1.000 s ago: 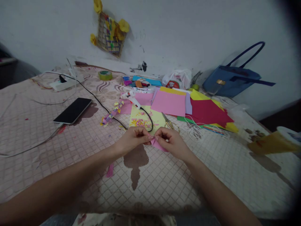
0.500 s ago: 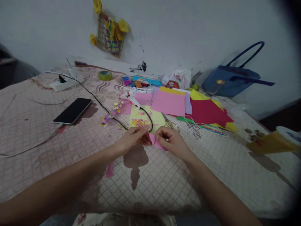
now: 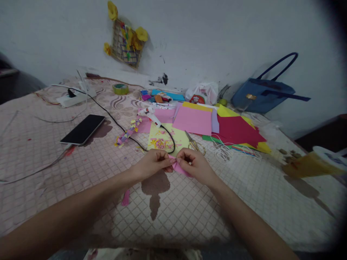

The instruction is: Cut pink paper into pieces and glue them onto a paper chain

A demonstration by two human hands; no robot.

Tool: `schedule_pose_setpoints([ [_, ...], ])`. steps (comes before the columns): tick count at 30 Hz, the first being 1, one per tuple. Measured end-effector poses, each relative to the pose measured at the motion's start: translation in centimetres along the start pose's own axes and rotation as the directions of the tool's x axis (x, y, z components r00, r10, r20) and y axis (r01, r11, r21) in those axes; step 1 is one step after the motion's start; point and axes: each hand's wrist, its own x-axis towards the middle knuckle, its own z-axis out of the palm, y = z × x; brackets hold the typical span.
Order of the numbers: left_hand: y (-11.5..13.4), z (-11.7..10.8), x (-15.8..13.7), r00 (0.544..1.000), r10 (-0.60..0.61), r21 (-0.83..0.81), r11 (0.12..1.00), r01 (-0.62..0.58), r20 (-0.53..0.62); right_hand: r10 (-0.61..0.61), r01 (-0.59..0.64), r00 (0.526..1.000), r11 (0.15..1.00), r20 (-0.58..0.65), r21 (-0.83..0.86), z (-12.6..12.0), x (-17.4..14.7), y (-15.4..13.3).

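Note:
A small strip of pink paper (image 3: 182, 170) is pinched between my two hands above the near middle of the table. My left hand (image 3: 155, 164) grips its left end, thumb and fingers pressed together. On its right side, my right hand (image 3: 195, 165) pinches the paper close to the left fingertips. Just beyond the hands lies a pale yellow sheet (image 3: 177, 134) with small pink and yellow paper scraps (image 3: 160, 143) on it. Gold-handled scissors (image 3: 195, 142) rest at that sheet's right edge, and a white glue gun (image 3: 150, 115) lies at its upper left.
Coloured paper sheets (image 3: 193, 121) are stacked behind the scissors, with white string (image 3: 223, 150) to their right. A decorated paper strip (image 3: 128, 132), a phone (image 3: 83, 129) and a power strip (image 3: 74, 98) lie left. A pink tassel (image 3: 125, 198) is near my left forearm; a yellow cup (image 3: 306, 164) stands right.
My left fingers have curled in and now pinch the pink paper beside my right fingertips. The view has shifted slightly; things on the table stay in place.

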Motion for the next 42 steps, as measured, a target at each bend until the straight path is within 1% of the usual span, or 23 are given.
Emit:
schedule_pose_setpoints([
  [2,-0.1,0.1,0.1,1.000,0.019,0.004,1.000,-0.019,-0.022,-0.001,0.001,1.000,1.000,-0.010,-0.008,0.1,0.0,0.0],
  [4,-0.3,0.1,0.1,1.000,0.012,-0.006,1.000,-0.012,-0.027,0.005,-0.005,1.000,1.000,-0.025,-0.006,0.1,0.1,0.1],
  [8,-0.3,0.2,0.1,1.000,-0.008,-0.013,1.000,0.008,0.020,0.014,-0.013,0.999,0.999,-0.039,0.029,0.3,0.0,0.2],
  [13,-0.1,0.3,0.0,1.000,0.004,-0.014,1.000,-0.004,0.022,0.003,0.001,0.998,0.998,-0.062,0.061,0.3,0.1,0.0],
  [19,-0.3,0.1,-0.2,0.998,0.019,0.024,1.000,-0.020,0.052,0.000,0.004,0.997,0.999,-0.082,0.045,0.2,0.2,0.1],
  [23,0.1,-0.2,-0.1,0.990,-0.005,-0.009,1.000,0.007,0.138,-0.009,0.011,0.996,1.000,-0.087,0.025,0.1,0.3,0.2],
  [25,0.2,-0.3,-0.1,0.987,-0.003,-0.007,1.000,0.004,0.163,-0.011,0.013,0.996,1.000,-0.088,0.021,0.1,0.4,0.4],
  [29,0.0,-0.1,-0.2,0.991,0.010,0.036,0.999,-0.015,0.133,-0.014,0.015,0.998,1.000,-0.062,0.024,0.2,0.4,0.7],
  [32,0.0,0.0,-0.4,0.991,0.058,0.078,0.995,-0.068,0.120,-0.025,0.026,0.998,0.999,-0.055,0.023,0.3,0.4,0.9],
  [35,0.3,-0.3,-0.5,0.985,0.065,0.128,0.988,-0.085,0.160,-0.019,0.020,0.999,0.999,-0.040,0.026,0.4,0.3,0.9],
  [37,0.4,-0.7,-0.4,0.981,0.055,0.141,0.987,-0.082,0.185,-0.013,0.013,1.000,1.000,0.001,0.026,0.5,0.3,0.9],
  [40,0.5,-1.1,-0.2,0.990,0.054,0.126,0.989,-0.071,0.133,-0.011,0.009,0.998,1.000,0.059,0.022,0.5,0.3,0.7],
  [42,0.6,-1.2,-0.1,0.995,0.049,0.107,0.993,-0.058,0.089,-0.016,0.016,0.998,1.000,0.055,0.001,0.2,0.4,0.7],
])
